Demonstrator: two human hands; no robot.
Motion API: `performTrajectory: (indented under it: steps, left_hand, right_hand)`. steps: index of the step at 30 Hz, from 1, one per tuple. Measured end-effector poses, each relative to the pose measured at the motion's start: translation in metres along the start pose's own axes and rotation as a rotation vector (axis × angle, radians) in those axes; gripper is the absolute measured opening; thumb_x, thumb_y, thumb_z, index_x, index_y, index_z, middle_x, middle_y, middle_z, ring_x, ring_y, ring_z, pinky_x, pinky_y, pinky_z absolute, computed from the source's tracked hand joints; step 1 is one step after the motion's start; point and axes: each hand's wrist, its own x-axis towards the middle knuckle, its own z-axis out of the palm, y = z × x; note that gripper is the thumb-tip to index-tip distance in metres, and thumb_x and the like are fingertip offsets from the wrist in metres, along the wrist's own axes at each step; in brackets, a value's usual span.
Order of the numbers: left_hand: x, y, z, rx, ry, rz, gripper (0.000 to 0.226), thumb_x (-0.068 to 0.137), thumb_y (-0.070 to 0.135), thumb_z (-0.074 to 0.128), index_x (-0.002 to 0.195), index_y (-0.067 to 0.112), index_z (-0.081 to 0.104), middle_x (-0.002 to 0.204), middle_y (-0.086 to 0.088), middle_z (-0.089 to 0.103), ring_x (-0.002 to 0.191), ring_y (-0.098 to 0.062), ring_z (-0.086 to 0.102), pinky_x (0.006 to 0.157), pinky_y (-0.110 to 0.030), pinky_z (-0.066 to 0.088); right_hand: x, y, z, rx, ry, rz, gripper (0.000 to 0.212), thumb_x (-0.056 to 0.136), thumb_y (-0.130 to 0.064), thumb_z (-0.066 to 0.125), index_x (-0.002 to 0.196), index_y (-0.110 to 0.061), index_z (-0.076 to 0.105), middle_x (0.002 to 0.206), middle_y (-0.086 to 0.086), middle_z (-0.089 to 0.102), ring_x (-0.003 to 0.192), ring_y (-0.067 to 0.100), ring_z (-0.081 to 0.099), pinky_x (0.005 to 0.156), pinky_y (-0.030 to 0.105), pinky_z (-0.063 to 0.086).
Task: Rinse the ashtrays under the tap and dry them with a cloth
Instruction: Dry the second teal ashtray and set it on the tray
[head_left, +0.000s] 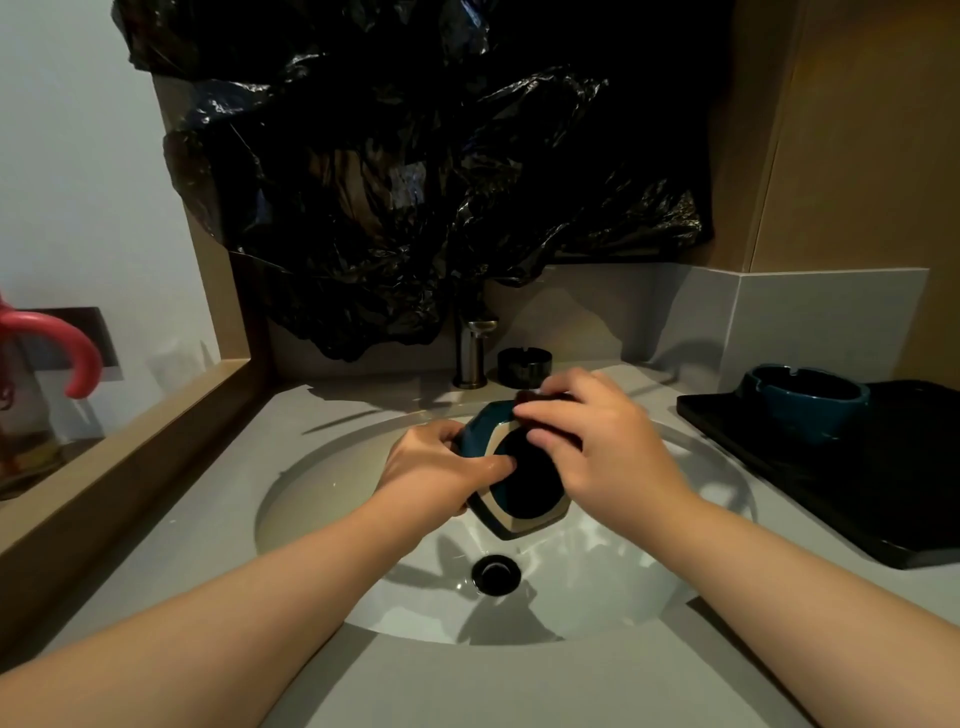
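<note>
Holding the teal ashtray tilted over the sink, centre frame, just above the drain. Bowl faces me.

- Left hand: clamped on the left wall, thumb across the pale rim, fingers wrapped behind.
- Right hand: fingers curled together over the far rim and upper bowl. Thumb is hidden. There's a dark reddish patch under the fingertips, and I can't tell if it's a cloth or just part of the ashtray.
- Tap: upper centre, behind my hands. No stream visible, so I can't say it's running.

Looks like the rinse/rub stage on this one.

How to do it well:
- Keep the left grip firm. Glazed and wet means slippery, and the basin below is hard.
- Keep the tilt so water drains toward the plughole, not onto the counter.
- Work the fingertips round the bowl and into the rim notches.
- Rotate with the left hand rather than re-gripping with the right.

Still queued:
- Black ashtray, just right of the tap.
- Second teal ashtray, on the black tray, right edge of frame.
</note>
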Motion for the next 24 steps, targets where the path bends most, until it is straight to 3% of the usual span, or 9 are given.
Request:
performTrajectory:
  steps: [2, 4, 7, 11, 14, 17, 19, 21, 24]
  left_hand:
    - [0.000, 0.000, 0.001, 0.034, 0.003, 0.021, 0.028, 0.064, 0.034, 0.080, 0.087, 0.026, 0.066, 0.080, 0.000, 0.069, 0.078, -0.020, 0.069, 0.070, -0.040, 0.061]
    - [0.000, -0.001, 0.001, 0.043, 0.021, 0.034, 0.028, 0.061, 0.036, 0.080, 0.084, 0.030, 0.065, 0.080, 0.004, 0.070, 0.077, -0.017, 0.069, 0.072, -0.040, 0.060]
    - [0.002, -0.003, -0.002, 0.072, 0.044, 0.063, 0.035, 0.061, 0.035, 0.084, 0.089, 0.031, 0.063, 0.088, 0.008, 0.069, 0.082, -0.013, 0.067, 0.077, -0.037, 0.059]
    - [-0.001, -0.002, -0.004, 0.252, 0.076, 0.243, 0.051, 0.065, 0.033, 0.084, 0.107, 0.032, 0.054, 0.102, 0.012, 0.062, 0.097, -0.010, 0.058, 0.083, -0.026, 0.051]
    - [-0.004, -0.002, -0.005, 0.275, 0.050, 0.324, 0.055, 0.066, 0.029, 0.083, 0.110, 0.035, 0.052, 0.103, 0.013, 0.062, 0.100, -0.009, 0.057, 0.084, -0.024, 0.050]
    - [-0.006, -0.002, -0.002, 0.317, 0.039, 0.389, 0.057, 0.065, 0.029, 0.083, 0.112, 0.035, 0.051, 0.098, 0.015, 0.060, 0.096, -0.007, 0.057, 0.079, -0.017, 0.048]
    - [-0.009, -0.001, -0.002, 0.316, 0.053, 0.441, 0.055, 0.066, 0.025, 0.083, 0.108, 0.038, 0.049, 0.091, 0.019, 0.056, 0.091, -0.004, 0.055, 0.074, -0.011, 0.045]
    - [-0.010, -0.001, -0.004, 0.290, 0.070, 0.459, 0.058, 0.066, 0.020, 0.083, 0.107, 0.040, 0.047, 0.090, 0.021, 0.054, 0.091, -0.003, 0.055, 0.076, -0.013, 0.047]
    - [-0.012, 0.001, -0.005, 0.313, 0.061, 0.487, 0.060, 0.066, 0.018, 0.083, 0.110, 0.039, 0.048, 0.094, 0.021, 0.053, 0.093, -0.003, 0.058, 0.079, -0.016, 0.050]
  right_hand:
    - [0.000, -0.002, 0.001, -0.057, -0.022, -0.109, 0.023, 0.085, -0.018, 0.061, 0.104, -0.016, 0.073, 0.102, -0.001, 0.061, 0.091, 0.019, 0.054, 0.075, 0.024, 0.045]
    - [0.002, 0.002, -0.001, 0.000, -0.004, -0.047, 0.022, 0.087, -0.016, 0.062, 0.106, -0.017, 0.072, 0.104, -0.003, 0.060, 0.095, 0.015, 0.053, 0.080, 0.020, 0.042]
    - [0.002, 0.015, -0.003, 0.228, -0.017, 0.262, 0.022, 0.090, -0.015, 0.060, 0.108, -0.019, 0.071, 0.100, -0.010, 0.058, 0.087, 0.005, 0.054, 0.080, 0.016, 0.044]
    - [0.009, 0.031, -0.016, 0.399, -0.021, 0.654, 0.021, 0.093, -0.017, 0.057, 0.107, -0.024, 0.071, 0.103, 0.002, 0.068, 0.086, 0.017, 0.061, 0.081, 0.031, 0.050]
    - [0.013, 0.022, -0.025, 0.429, 0.053, 0.529, 0.022, 0.094, -0.018, 0.055, 0.108, -0.026, 0.069, 0.102, -0.007, 0.062, 0.090, 0.017, 0.060, 0.083, 0.034, 0.052]
    - [0.007, -0.003, -0.017, 0.294, -0.077, 0.176, 0.025, 0.092, -0.021, 0.058, 0.114, -0.026, 0.067, 0.101, -0.015, 0.053, 0.099, 0.006, 0.051, 0.085, 0.014, 0.042]
    - [0.005, -0.007, -0.009, 0.140, -0.045, 0.017, 0.025, 0.090, -0.022, 0.060, 0.114, -0.025, 0.068, 0.103, -0.014, 0.051, 0.102, 0.004, 0.044, 0.086, 0.007, 0.034]
    - [0.005, -0.001, -0.007, 0.227, 0.042, 0.114, 0.023, 0.092, -0.022, 0.057, 0.111, -0.025, 0.068, 0.102, -0.013, 0.052, 0.102, 0.004, 0.046, 0.089, 0.009, 0.036]
    - [0.009, 0.015, -0.010, 0.437, 0.029, 0.460, 0.019, 0.095, -0.023, 0.052, 0.105, -0.030, 0.067, 0.101, -0.013, 0.055, 0.098, 0.012, 0.056, 0.090, 0.036, 0.050]
